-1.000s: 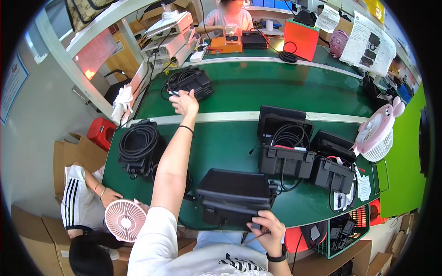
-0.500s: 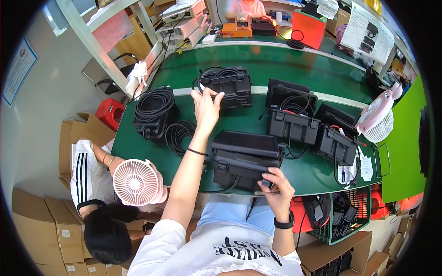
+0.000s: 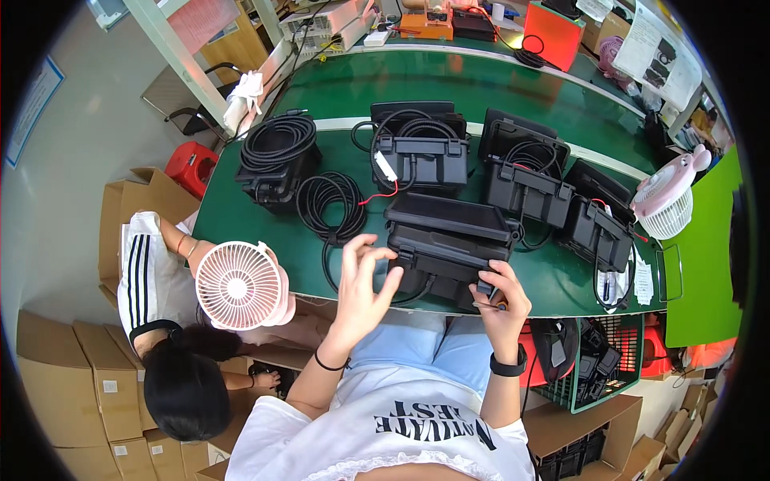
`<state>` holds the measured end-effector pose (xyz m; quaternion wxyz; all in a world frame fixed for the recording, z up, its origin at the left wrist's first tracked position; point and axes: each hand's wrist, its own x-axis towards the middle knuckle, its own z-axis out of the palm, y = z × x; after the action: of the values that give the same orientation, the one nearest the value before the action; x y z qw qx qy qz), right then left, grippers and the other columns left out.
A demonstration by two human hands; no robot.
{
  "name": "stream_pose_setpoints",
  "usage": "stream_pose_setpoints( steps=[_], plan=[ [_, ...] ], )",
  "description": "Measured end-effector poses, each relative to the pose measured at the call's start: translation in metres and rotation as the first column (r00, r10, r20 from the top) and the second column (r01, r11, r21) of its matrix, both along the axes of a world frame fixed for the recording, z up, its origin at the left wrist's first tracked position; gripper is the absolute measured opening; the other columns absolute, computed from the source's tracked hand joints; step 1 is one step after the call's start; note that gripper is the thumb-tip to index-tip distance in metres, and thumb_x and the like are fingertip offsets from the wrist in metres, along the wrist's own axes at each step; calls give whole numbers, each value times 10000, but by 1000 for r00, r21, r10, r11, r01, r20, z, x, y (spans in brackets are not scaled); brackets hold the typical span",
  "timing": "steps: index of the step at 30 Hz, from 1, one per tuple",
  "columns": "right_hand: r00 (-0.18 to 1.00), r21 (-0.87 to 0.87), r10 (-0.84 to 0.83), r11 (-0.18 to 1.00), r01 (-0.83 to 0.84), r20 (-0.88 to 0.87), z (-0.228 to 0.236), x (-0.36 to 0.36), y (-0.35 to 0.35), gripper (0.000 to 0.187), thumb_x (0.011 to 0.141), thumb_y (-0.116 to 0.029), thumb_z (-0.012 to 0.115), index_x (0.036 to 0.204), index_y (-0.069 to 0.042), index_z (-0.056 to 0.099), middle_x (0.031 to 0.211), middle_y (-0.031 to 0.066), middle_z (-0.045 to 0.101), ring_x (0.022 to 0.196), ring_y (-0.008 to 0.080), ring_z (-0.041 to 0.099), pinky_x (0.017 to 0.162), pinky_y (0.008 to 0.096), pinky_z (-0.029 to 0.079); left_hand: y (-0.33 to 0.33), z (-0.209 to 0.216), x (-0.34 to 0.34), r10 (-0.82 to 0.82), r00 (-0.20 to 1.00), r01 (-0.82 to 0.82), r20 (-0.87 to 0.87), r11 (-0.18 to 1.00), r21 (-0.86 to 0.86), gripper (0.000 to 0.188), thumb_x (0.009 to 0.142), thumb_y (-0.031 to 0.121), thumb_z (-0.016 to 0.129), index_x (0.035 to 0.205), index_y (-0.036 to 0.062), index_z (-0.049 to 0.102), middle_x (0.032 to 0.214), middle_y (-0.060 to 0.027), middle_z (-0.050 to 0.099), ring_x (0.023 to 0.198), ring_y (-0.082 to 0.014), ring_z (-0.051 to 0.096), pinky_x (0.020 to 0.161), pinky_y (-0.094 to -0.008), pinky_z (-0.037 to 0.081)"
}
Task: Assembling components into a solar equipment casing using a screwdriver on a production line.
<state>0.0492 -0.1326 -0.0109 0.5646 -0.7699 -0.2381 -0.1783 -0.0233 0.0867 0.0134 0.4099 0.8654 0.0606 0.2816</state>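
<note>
A black plastic case [image 3: 445, 260] with a flat, dark-topped lid [image 3: 451, 215] stands at the near edge of the green table, in front of me. At its left front corner, by a latch, my left hand [image 3: 362, 290] has its fingers apart and curved, fingertips touching or very close to the case. My right hand [image 3: 504, 303] is at the right front corner, thumb and fingers closed round a thin small tool [image 3: 491, 305] whose kind I cannot make out. Behind stands another black case [image 3: 421, 160] with its lid raised, coiled black cable on top and a white tag hanging.
Two more open black cases [image 3: 529, 188] [image 3: 597, 232] stand right, near a pink fan [image 3: 664, 192]. Coiled cable [image 3: 330, 207] and a cable-topped case [image 3: 281, 172] lie left. Beside another person at left is a pink fan [image 3: 241, 284]. A green crate [image 3: 597, 377] sits below the table.
My left hand has come back from the rear case to the near case's left corner. The rear case's lid now stands raised, its cable and tag in front. My right hand stays at the near case.
</note>
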Motion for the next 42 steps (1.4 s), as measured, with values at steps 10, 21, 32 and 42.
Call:
stream_pose_setpoints(
  steps=[10,21,32,42],
  plan=[
    [1000,-1,-24,1000,24,1,0,-2,4,320,687,87,772,960,-66,705,1134,90,678,692,84,611,488,185,419,0,-13,12,-103,976,157,192,944,-289,219,880,152,658,1077,59,640,1362,-175,394,1190,-331,490,1019,-422,395],
    [989,65,-145,987,144,10,-4,-11,0,384,619,25,848,950,-54,669,1256,160,626,467,40,462,464,176,387,-1,-51,43,-163,918,371,361,675,-638,773,820,243,714,1428,76,267,1441,-144,279,1358,-277,329,1082,-406,336],
    [963,6,-193,980,198,-187,-5,-23,-5,273,687,-78,849,898,-26,683,1376,136,521,470,14,415,447,176,356,-6,-40,31,-155,970,241,186,698,-674,908,833,431,684,1500,45,204,1481,-152,283,1373,-258,316,1116,-409,291],
    [965,167,53,986,-10,-256,12,-9,3,286,735,-28,779,1010,-49,699,1352,125,550,470,-13,376,468,151,317,-8,-26,1,-114,990,133,80,606,-784,751,902,257,580,1518,60,197,1501,-148,267,1372,-254,305,1134,-383,239]
  ],
)
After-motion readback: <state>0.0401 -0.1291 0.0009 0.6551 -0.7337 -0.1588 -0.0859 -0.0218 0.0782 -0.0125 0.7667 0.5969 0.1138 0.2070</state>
